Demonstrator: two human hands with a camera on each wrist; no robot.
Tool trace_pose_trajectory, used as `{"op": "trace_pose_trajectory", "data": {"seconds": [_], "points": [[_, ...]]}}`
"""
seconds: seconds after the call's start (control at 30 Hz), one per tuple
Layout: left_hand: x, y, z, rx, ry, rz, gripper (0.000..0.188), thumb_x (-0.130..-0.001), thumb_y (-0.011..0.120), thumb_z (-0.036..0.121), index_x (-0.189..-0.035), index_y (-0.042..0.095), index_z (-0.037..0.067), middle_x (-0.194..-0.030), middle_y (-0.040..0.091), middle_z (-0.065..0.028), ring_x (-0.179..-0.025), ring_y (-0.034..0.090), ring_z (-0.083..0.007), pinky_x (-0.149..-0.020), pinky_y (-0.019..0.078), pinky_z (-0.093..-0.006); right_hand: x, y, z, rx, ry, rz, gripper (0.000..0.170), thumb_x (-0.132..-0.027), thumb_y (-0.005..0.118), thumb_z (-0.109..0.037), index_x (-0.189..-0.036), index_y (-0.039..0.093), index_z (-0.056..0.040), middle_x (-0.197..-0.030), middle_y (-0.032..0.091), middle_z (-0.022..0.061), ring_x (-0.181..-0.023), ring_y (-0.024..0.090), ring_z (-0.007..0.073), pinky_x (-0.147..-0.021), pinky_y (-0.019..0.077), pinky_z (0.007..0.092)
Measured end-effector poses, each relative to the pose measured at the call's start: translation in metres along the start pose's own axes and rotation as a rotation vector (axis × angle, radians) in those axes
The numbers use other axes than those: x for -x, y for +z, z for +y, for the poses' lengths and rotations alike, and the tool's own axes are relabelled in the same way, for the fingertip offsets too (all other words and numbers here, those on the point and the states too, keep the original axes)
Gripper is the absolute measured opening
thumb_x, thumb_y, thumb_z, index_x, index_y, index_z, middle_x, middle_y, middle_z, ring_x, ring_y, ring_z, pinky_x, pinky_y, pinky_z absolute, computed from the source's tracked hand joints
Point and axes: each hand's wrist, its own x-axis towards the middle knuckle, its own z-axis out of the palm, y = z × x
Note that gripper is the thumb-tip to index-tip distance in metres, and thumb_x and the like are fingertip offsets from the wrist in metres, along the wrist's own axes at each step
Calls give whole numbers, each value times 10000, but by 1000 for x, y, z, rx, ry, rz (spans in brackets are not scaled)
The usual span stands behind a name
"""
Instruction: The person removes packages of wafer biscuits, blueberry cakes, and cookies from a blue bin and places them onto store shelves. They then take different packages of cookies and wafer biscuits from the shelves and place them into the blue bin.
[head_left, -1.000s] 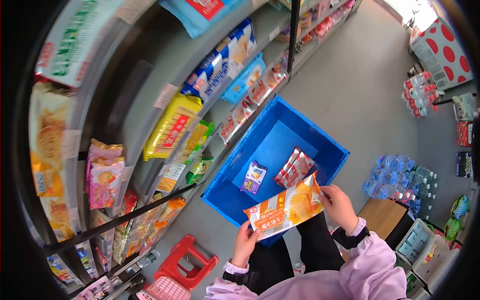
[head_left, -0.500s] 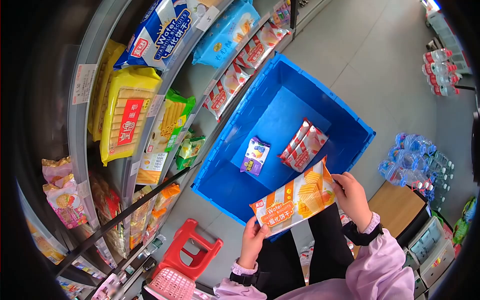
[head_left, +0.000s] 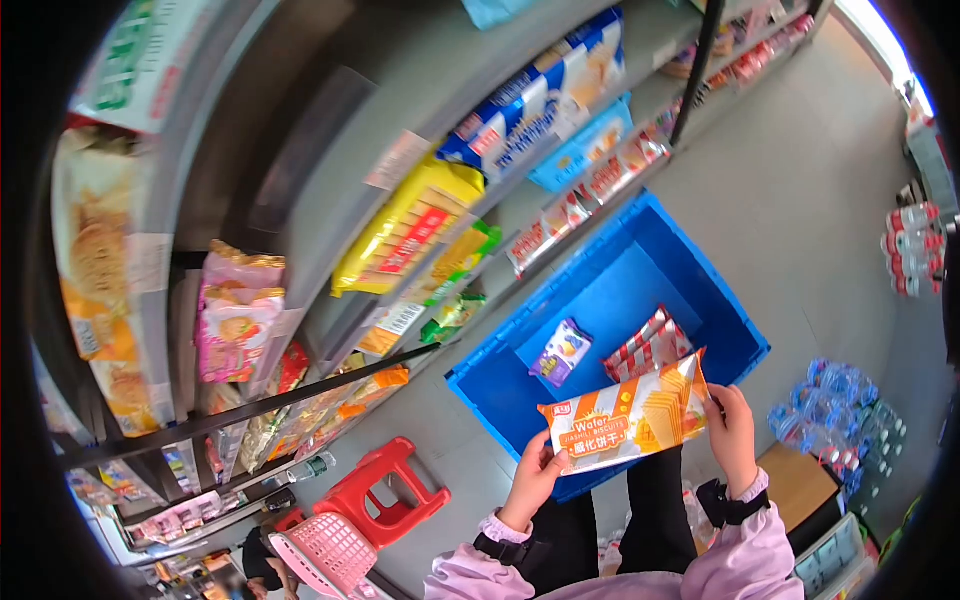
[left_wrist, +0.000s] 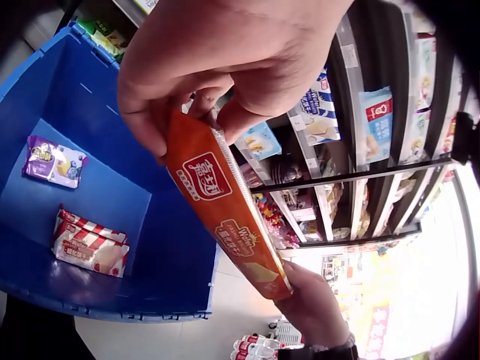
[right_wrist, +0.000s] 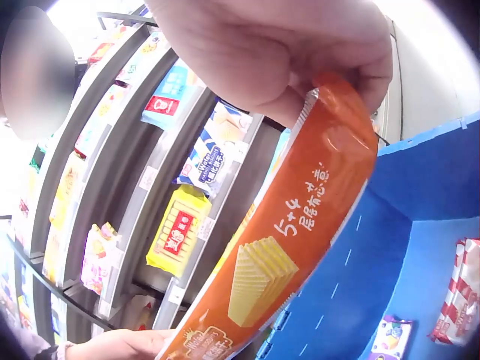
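An orange and white pack of wafer biscuits [head_left: 630,415] is held level between both hands, over the near edge of a blue crate [head_left: 700,255]. My left hand [head_left: 532,482] pinches its left end, thumb on the front. At the other end, my right hand [head_left: 735,438] grips the corner. The left wrist view shows the pack's orange side [left_wrist: 225,210] with the left fingers at its crimped end. Inside the crate lie a small purple pack [head_left: 562,352] and red-and-white striped wafer packs [head_left: 650,345].
Store shelves on the left carry a yellow biscuit pack [head_left: 410,230], a blue wafer pack [head_left: 540,95] and a pink pack [head_left: 238,315]. A red stool [head_left: 385,490] and a pink basket [head_left: 325,550] stand at lower left. Bottled water packs [head_left: 830,415] stand on the right.
The head view has shifted, so shelves, crate and hands all appear displaced. Both hands keep their hold on the orange wafer pack, which stays over the crate's near edge.
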Motion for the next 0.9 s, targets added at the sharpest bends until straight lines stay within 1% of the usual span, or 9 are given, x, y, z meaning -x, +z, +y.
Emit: {"op": "trace_pose_trajectory", "data": {"seconds": [0.03, 0.13, 0.27, 0.43, 0.53, 0.57, 0.6, 0.67, 0.9], "points": [[2, 1, 3, 10, 17, 14, 439, -870, 552, 112, -1255, 366, 14, -879, 566, -53, -759, 531, -94, -689, 444, -223, 0, -4, -5, -18, -7, 12, 161, -799, 531, -37, -944, 571, 19, -757, 485, 124, -672, 525, 261, -607, 427, 304], [14, 2, 14, -23, 55, 22, 442, -867, 557, 111, -1255, 367, 18, -869, 565, -46, -739, 528, -89, -690, 442, -223, -1, -17, -24, -22, -22, -4, 162, -800, 534, -35, -949, 572, 18, -766, 487, 119, -676, 526, 249, -614, 428, 299], [30, 3, 39, 11, 117, 26, 463, -867, 557, 105, -1272, 350, 22, -896, 580, -57, -783, 554, -96, -693, 442, -216, -2, -21, -28, -106, -93, 13, 174, -795, 536, -13, -962, 575, 17, -766, 495, 100, -674, 523, 214, -620, 427, 284], [16, -23, 52, 6, 210, -65, 456, -875, 502, 42, -1292, 322, -2, -946, 584, -75, -835, 566, -108, -721, 454, -227, 6, -7, -43, -201, -71, 68, 178, -797, 538, 7, -970, 577, 21, -747, 481, 58, -655, 492, 136, -603, 413, 245], [0, -46, 56, -38, 246, -86, 439, -876, 505, 46, -1279, 342, -8, -935, 579, -66, -815, 559, -95, -706, 450, -221, 10, 9, -53, -283, -1, 107, 175, -801, 539, 4, -970, 577, 20, -725, 464, 44, -632, 470, 109, -583, 402, 229], [-1, -48, 63, -6, 281, -65, 418, -876, 514, 57, -1264, 369, -4, -870, 570, -43, -754, 541, -75, -659, 437, -206, 10, 16, -54, -290, 21, 111, 166, -802, 541, -1, -963, 578, 19, -708, 457, 37, -614, 459, 101, -567, 394, 228], [-6, -60, 60, -81, 292, -52, 400, -872, 535, 81, -1240, 402, 2, -813, 556, -24, -700, 519, -58, -605, 420, -197, 12, 20, -58, -254, 28, 108, 161, -803, 542, -4, -959, 577, 20, -706, 458, 37, -613, 459, 101, -567, 394, 230], [-9, -77, 65, -192, 305, -32, 368, -864, 556, 106, -1199, 447, 1, -771, 551, -16, -669, 517, -54, -572, 415, -200, 15, 30, -72, -190, 32, 117, 153, -804, 545, -11, -950, 575, 23, -701, 459, 39, -609, 457, 102, -565, 393, 234], [14, -116, 103, -228, 221, -38, 334, -861, 563, 142, -1145, 485, -17, -704, 550, -11, -608, 508, -54, -543, 411, -207, 32, 43, -123, -54, -38, 99, 172, -802, 574, -74, -931, 576, 40, -703, 489, 94, -616, 498, 183, -570, 406, 281]]}}
